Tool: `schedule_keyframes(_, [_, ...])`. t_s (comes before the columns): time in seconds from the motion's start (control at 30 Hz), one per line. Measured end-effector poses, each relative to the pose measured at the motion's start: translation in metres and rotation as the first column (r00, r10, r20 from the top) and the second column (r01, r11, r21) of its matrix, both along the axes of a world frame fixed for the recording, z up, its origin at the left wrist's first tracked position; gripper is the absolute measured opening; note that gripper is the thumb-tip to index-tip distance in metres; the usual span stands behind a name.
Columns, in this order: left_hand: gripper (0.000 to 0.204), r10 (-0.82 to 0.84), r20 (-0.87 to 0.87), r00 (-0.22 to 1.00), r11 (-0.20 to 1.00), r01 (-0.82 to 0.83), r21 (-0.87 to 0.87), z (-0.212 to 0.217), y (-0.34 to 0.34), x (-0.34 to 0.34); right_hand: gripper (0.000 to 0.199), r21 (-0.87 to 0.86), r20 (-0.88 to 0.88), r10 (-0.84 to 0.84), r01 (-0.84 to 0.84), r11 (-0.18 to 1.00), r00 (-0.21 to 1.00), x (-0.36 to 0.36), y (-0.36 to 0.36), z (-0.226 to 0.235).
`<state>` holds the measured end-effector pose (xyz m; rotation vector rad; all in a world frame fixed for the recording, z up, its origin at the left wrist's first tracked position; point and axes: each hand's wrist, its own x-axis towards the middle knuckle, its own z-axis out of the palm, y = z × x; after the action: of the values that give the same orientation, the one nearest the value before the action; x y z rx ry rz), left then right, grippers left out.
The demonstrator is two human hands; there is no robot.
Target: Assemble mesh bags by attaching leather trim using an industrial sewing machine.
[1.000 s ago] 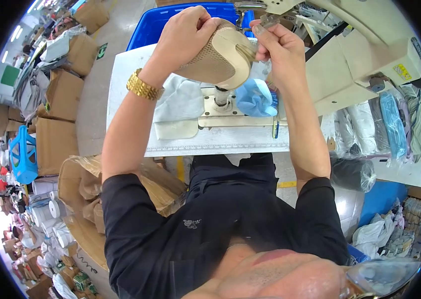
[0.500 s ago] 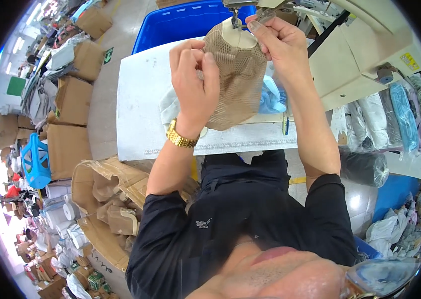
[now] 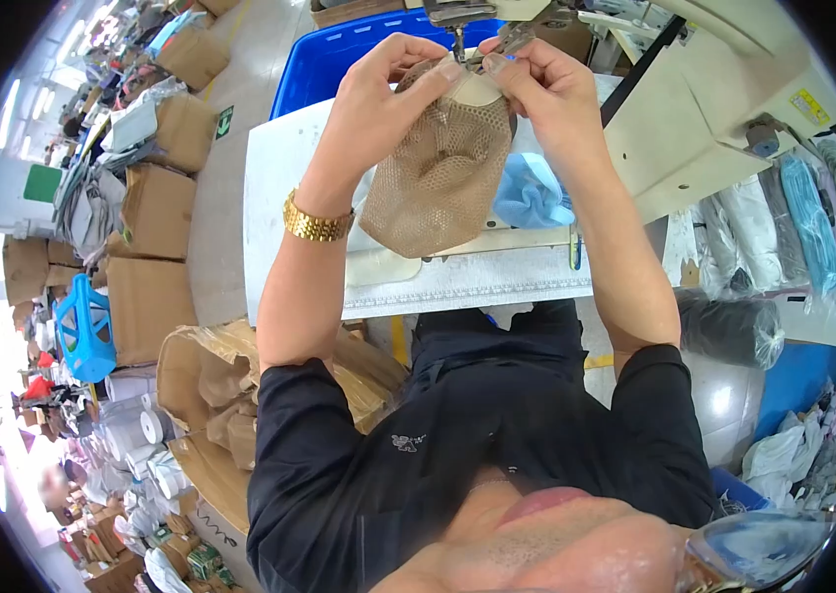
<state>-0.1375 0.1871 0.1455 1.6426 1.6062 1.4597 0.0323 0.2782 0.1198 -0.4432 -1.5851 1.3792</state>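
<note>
My left hand (image 3: 385, 91) and my right hand (image 3: 539, 81) both pinch the top edge of a tan mesh shoe upper (image 3: 440, 178), which hangs down between them. They hold that edge right under the needle head of a cream sewing machine (image 3: 695, 128). A gold watch (image 3: 316, 222) sits on my left wrist. A blue fabric piece (image 3: 533, 195) lies on the white worktable (image 3: 289, 188) just behind the mesh piece.
A blue plastic bin (image 3: 334, 59) stands beyond the table. Cardboard boxes (image 3: 146, 247) and an open box of tan pieces (image 3: 230, 385) are on my left. Bagged material and rolls (image 3: 734, 331) lie on my right.
My left hand has risen from the side of the mesh piece to its top edge, next to my right hand. The mesh piece now hangs lower and straighter under the needle.
</note>
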Motion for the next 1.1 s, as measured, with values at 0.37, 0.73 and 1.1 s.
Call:
schedule_keyframes(0.37, [0.03,0.275,-0.248,0.929,0.921,-0.18,0.345,-0.016,-0.008,0.021,0.015,0.087,0.065,-0.067,0.062,0.994,0.996,-0.004,0.0,-0.002])
schedule_keyframes(0.73, [0.028,0.385,-0.423,0.821,0.889,-0.207,0.408,-0.019,-0.017,0.024,0.019,0.153,0.042,0.01,-0.017,0.988,0.999,-0.002,0.01,-0.011])
schedule_keyframes(1.1, [0.025,0.385,-0.362,0.849,0.888,-0.233,0.397,-0.016,-0.017,0.03,0.043,0.137,0.094,0.223,-0.234,0.963,0.97,0.005,0.011,-0.011])
